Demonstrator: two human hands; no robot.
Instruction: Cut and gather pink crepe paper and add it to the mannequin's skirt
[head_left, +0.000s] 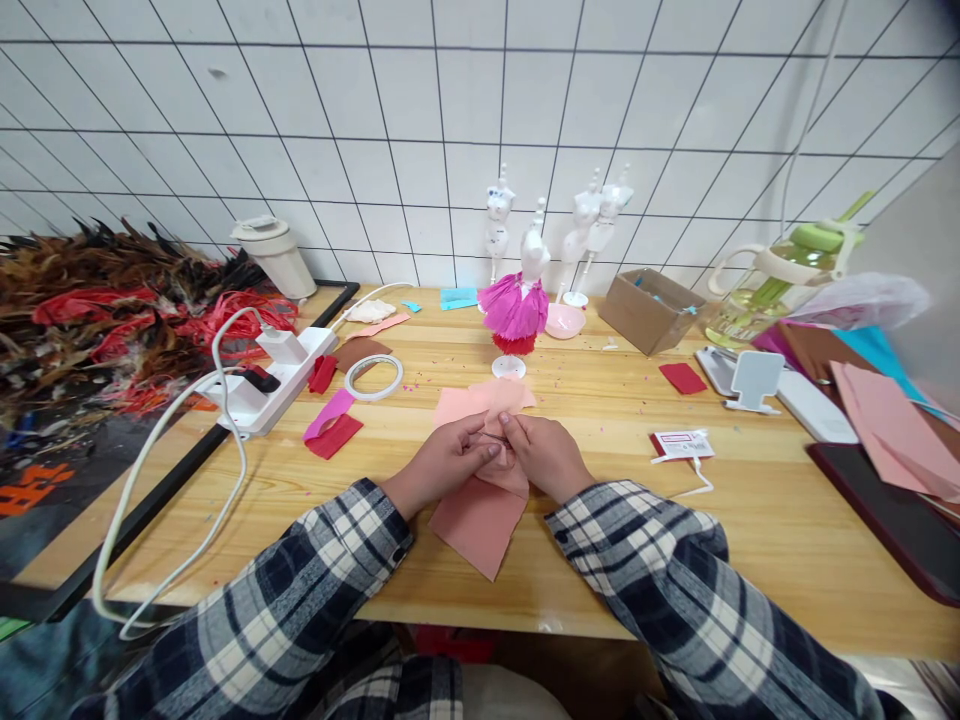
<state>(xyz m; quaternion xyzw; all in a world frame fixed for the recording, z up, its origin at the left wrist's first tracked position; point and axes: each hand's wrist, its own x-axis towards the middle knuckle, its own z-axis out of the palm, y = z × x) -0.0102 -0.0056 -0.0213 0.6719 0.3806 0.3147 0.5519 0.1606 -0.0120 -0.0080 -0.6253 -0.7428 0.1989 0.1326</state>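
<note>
Both my hands meet over the table's front middle, their fingers closed on a sheet of pink crepe paper (480,522). My left hand (450,458) pinches it with thumb and fingers from the left. From the right, my right hand (547,452) grips its upper part between thumb and fingertips. The paper looks bent or gathered between the thumbs, while its lower part hangs flat toward the table edge. Behind my hands lies a paler pink piece of paper (454,402). Just beyond stands a small mannequin (535,255) dressed in a magenta and red paper skirt (516,308).
Left are a power strip (274,385) with cables, a tape roll (374,378), a lidded cup (276,255) and feathers (82,300). More white mannequins (498,225) stand behind. Right are a cardboard box (649,308), a glue tube (682,445), a phone stand (754,380) and a bottle (787,275).
</note>
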